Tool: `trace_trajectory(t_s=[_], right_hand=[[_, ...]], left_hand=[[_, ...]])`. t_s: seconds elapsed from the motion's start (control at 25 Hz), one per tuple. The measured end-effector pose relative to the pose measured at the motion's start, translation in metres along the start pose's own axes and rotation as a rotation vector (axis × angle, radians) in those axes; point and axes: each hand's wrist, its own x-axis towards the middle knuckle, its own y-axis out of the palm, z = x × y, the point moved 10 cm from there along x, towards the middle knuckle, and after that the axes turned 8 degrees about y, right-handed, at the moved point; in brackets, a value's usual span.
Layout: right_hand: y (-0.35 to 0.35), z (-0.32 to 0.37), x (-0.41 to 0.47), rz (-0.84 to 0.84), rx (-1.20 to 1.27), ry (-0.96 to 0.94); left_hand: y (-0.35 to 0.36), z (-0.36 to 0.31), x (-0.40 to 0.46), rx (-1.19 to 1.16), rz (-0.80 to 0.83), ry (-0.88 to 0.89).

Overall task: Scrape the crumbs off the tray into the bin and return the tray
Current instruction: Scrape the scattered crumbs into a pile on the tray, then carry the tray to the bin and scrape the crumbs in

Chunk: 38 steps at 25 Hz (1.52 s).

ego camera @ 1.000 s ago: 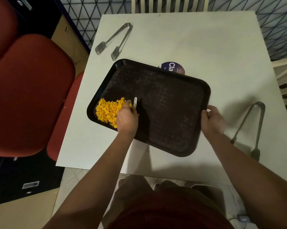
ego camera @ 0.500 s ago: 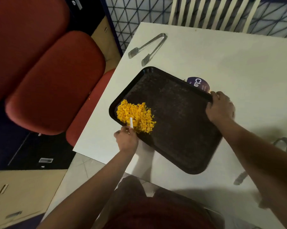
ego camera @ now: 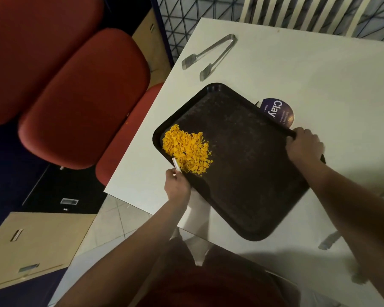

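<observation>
We look down from head height onto a white counter (ego camera: pixel 297 69) in a dim room; a black tray (ego camera: pixel 242 156) lies skewed on it, one corner reaching the counter's left edge; a heap of orange crumbs (ego camera: pixel 186 147) sits in the tray's near-left corner, the remainder of the tray dark and textured. Our left hand (ego camera: pixel 177 185) hovers at the tray's near rim, its grip pinched on a small white scraper (ego camera: pixel 177 166) whose blade touches the heap; our right hand (ego camera: pixel 303 145) grasps the tray's far-right rim, fingers curled over the edge. A round purple sticker (ego camera: pixel 279 111) with white lettering shows on the counter just beyond the tray, partly hidden by it; metal tongs (ego camera: pixel 211 54) lie near the counter's far-left corner, apart from the tray; a second metal utensil (ego camera: pixel 328 241) is partly hidden under our right forearm. Left of the counter stand red padded chairs (ego camera: pixel 76 103), one seat tucked against the counter edge; below them we see dark flooring, pale tiles and beige cabinet fronts (ego camera: pixel 31 244); a white slatted chair back (ego camera: pixel 308 14) stands at the far side.
</observation>
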Motion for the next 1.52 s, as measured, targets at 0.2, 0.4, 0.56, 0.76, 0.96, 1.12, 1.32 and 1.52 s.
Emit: trace_trajectory(t_s=[0.2, 0.4, 0.56, 0.76, 0.96, 1.12, 1.32, 1.52], right_hand=[[0.001, -0.022, -0.024, 0.021, 0.153, 0.082], [-0.002, -0.035, -0.056, 0.054, 0.197, 0.097], [-0.007, -0.044, -0.087, 0.047, 0.271, 0.135], [-0.024, -0.056, -0.126, -0.021, 0.399, 0.286], [-0.034, -0.06, -0.187, -0.105, 0.479, 0.44], [-0.036, -0.044, -0.238, -0.131, 0.525, 0.476], [-0.046, -0.053, -0.297, -0.197, 0.615, 0.656], [-0.04, -0.092, -0.365, -0.248, 0.783, 0.866]], left_hand=[[-0.008, -0.012, 0.007, 0.032, -0.001, 0.03], [-0.014, -0.021, 0.017, -0.024, 0.015, -0.002], [-0.013, -0.032, 0.027, -0.181, 0.07, 0.048], [-0.009, -0.052, 0.032, -0.185, 0.151, 0.102], [-0.032, -0.084, 0.032, -0.041, 0.182, 0.257], [-0.051, -0.111, 0.03, 0.03, 0.238, 0.365], [-0.06, -0.119, 0.021, 0.131, 0.376, 0.463], [-0.049, -0.125, -0.018, 0.126, 0.508, 0.576]])
